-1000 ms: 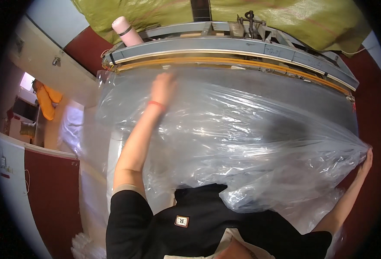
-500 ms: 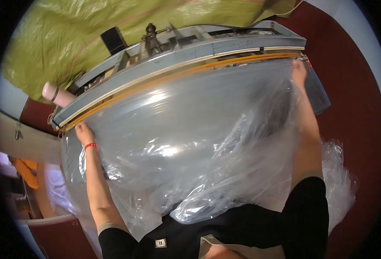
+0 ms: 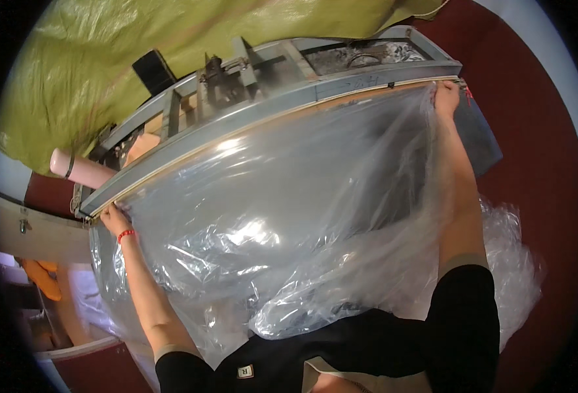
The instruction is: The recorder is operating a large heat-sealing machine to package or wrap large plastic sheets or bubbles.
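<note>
The clear plastic film spans between both hands along the near side of the grey metal frame, creased toward the near right. The left hand's fingers are closed, apparently pinching the film's far left edge; the right hand's fingers grip it at far right. Uneven tension could skew this edge; contact with the frame could snag or tear it.

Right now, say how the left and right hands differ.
The left hand is near the left end of the grey metal frame; the right hand is near its right end. The left wears a red bracelet at the wrist; the right shows none. Both appear to grip the clear plastic sheet.
</note>
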### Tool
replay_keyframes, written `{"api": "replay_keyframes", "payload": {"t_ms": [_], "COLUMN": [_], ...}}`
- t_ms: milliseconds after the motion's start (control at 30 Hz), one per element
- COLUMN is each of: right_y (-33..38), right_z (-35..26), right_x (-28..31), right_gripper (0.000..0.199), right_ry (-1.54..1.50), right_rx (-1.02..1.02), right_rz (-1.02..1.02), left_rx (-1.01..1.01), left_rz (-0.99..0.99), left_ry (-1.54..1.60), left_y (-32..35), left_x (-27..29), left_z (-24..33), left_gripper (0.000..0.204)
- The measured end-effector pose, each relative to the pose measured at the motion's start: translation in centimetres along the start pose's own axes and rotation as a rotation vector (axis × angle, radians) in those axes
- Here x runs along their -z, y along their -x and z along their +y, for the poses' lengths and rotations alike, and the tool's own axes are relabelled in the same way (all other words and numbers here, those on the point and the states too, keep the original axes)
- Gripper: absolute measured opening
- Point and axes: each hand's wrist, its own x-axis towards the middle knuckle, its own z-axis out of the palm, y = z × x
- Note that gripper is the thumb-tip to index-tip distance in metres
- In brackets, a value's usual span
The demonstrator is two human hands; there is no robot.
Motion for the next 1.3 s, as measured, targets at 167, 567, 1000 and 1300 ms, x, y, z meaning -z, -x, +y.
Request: {"api": "replay_keyframes", "payload": {"t_ms": [167,567,1000,1300], "right_y": [1.3,29.1,22.4,8.8], "right_z": [-1.5,-24.7,-13.3,-4.6], "right_x": [-0.1,-9.1,1.3,13.4], "right_gripper": [0.019,0.023,0.018,0.024], "right_ry": [-0.086,-0.017,0.224,0.615], "right_rx": [0.039,1.157,0.391,0.451], "right_rz": [0.056,-0.662,-0.850,-0.502], "left_rx": [-0.087,-0.311,-0.751,-0.581], "left_rz": [0.093,-0.154,-0.698,-0.710], "left_ry": [-0.093,0.174,-1.061,-1.237], "left_y": [-0.7,11.3,15.7,16.2], "left_x": [0.7,7.1,10.4,6.5], "left_z": [-1.1,9.1,8.9,5.5], "left_gripper": [0.011,0.010,0.061,0.062]}}
